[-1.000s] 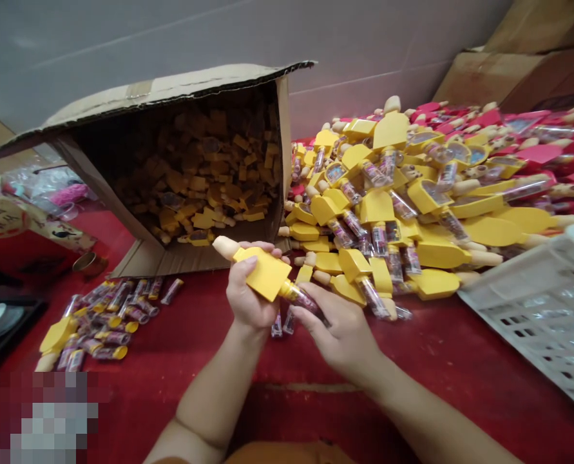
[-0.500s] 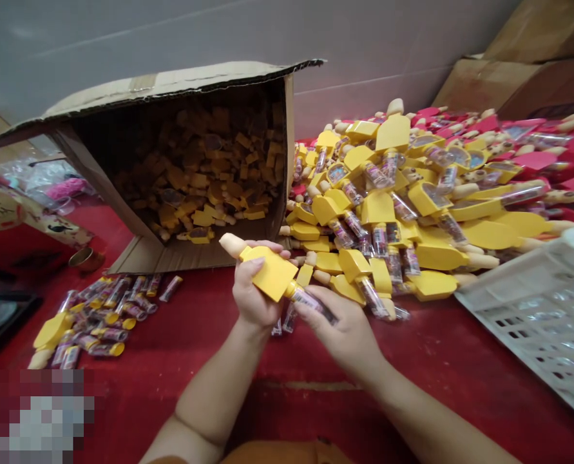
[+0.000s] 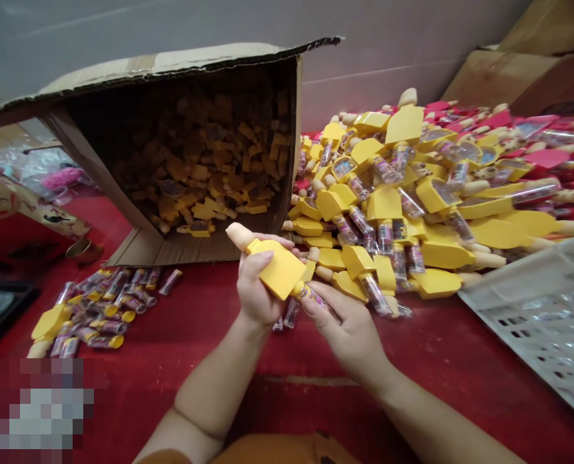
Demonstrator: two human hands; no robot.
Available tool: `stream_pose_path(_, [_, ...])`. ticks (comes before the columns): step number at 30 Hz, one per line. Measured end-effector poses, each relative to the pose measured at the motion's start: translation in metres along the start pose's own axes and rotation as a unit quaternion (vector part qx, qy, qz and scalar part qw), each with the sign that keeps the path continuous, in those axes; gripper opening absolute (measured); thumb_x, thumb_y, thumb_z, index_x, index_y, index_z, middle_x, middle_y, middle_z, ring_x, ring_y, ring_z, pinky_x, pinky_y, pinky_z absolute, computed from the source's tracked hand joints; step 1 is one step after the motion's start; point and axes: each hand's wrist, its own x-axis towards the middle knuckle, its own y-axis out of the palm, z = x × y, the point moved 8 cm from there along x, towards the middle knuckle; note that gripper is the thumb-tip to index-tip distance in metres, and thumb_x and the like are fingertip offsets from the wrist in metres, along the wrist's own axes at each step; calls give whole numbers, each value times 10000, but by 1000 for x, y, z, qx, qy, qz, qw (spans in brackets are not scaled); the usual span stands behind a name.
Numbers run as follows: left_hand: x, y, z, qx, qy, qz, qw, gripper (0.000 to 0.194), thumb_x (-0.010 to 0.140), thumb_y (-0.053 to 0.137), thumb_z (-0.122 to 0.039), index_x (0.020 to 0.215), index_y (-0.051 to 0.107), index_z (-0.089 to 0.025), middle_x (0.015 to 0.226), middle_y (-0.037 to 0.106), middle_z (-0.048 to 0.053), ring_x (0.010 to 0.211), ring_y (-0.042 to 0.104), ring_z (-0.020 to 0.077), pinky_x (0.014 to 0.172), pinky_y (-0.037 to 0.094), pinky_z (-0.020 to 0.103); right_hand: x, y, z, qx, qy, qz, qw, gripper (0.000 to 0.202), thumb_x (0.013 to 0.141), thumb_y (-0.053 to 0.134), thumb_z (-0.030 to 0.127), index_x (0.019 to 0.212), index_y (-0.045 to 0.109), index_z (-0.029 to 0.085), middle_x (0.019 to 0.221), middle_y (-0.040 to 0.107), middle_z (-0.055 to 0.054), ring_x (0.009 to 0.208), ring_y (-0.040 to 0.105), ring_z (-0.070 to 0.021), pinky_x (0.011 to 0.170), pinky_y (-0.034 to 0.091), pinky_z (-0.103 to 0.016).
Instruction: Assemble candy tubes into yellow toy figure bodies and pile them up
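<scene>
Gripping yellow toy [image 3: 283, 269] in left hand [image 3: 256, 298], near lower right corner of cardboard box [image 3: 134, 250]. Pinching tube [image 3: 312, 296] at toy's end farther from box, with right hand [image 3: 353, 330].

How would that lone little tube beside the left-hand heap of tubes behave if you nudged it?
The lone tube would probably roll, being round-sided and lying on its side on the red surface. Its smooth, shiny wall suggests it is stiff and perhaps slippery.

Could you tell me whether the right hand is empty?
No, the right hand grips a small clear tube at the end of the yellow piece.
</scene>
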Motion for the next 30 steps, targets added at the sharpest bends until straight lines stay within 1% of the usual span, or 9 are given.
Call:
stream_pose_path(3, [-2, 9, -3, -11, -15, 51, 999, 153, 656, 480, -177, 805, 463, -206, 723, 579, -3, 678, 560, 148, 621, 496, 304, -12, 26, -20, 257, 213, 103, 937, 366, 815, 412, 536, 762, 402, 174, 459, 224, 73, 356, 143, -36, 315, 167, -155])
stream_pose_path(5, [0, 9, -6, -11, -12, 53, 998, 141, 668, 481, -182, 805, 462, -205, 715, 580, -3, 669, 561, 146, 625, 495, 306, -16, 35, -21, 319, 263, 141, 900, 400, 808, 376, 585, 781, 362, 186, 451, 179, 89, 349, 70, -33, 296, 104, -147])
stream_pose_path(9, [2, -6, -11, 7, 24, -19, 1000, 104, 701, 489, -216, 800, 466, -195, 721, 594, 3, 659, 575, 142, 636, 488, 296, 3, 8, -6, 5, 30, 61, 998, 312, 813, 481, 426, 997, 467, 174, 693, 538, -15, 533, 484, -88, 490, 413, -201])
stream_pose_path(13, [-1, -7, -14, 5, 70, -26, 997, 107, 702, 488, -208, 808, 477, -199, 753, 587, -1, 677, 569, 134, 649, 478, 288, -8, -2, 26, -248, -224, -69, 940, 294, 805, 515, 253, 1076, 502, 139, 896, 603, -88, 806, 569, -180, 706, 452, -281])
stream_pose_path(17, [-2, 8, -5, -29, 9, 64, 997, 142, 656, 487, -191, 797, 482, -208, 730, 550, -13, 655, 545, 127, 629, 472, 288, -6, 10, -1, 9, -7, 37, 999, 283, 854, 430, 372, 966, 526, 130, 637, 508, -20, 534, 472, -89, 487, 398, -200])
stream_pose_path(20, [0, 10, -4, -43, -2, 71, 997, 164, 642, 498, -195, 803, 478, -218, 732, 541, -22, 668, 542, 125, 645, 469, 287, -12, 32, -19, 248, 181, 132, 942, 397, 816, 442, 514, 962, 485, 147, 510, 235, 63, 392, 171, -27, 337, 166, -147])
stream_pose_path(23, [8, 4, -1, 4, -7, 48, 999, 134, 693, 510, -274, 812, 488, -218, 760, 570, -13, 672, 554, 131, 658, 465, 287, -7, 30, -19, 236, 182, 136, 945, 423, 788, 478, 535, 959, 476, 147, 518, 234, 61, 408, 188, -29, 355, 160, -149])
stream_pose_path(27, [31, -25, -22, 112, 44, -54, 991, 257, 730, 480, -427, 830, 525, -194, 860, 594, 24, 756, 566, 147, 702, 455, 285, 14, -25, -9, 89, 66, -37, 993, 418, 813, 455, 505, 1064, 443, 171, 589, 364, 23, 482, 327, -63, 424, 270, -181])
stream_pose_path(30, [50, -57, -52, 134, 69, -163, 975, 184, 715, 477, -333, 771, 535, -168, 807, 574, 22, 745, 554, 130, 697, 437, 261, 37, -92, 7, -2, -22, -222, 975, 390, 867, 374, 445, 1163, 341, 194, 722, 439, -11, 544, 379, -82, 478, 322, -207])
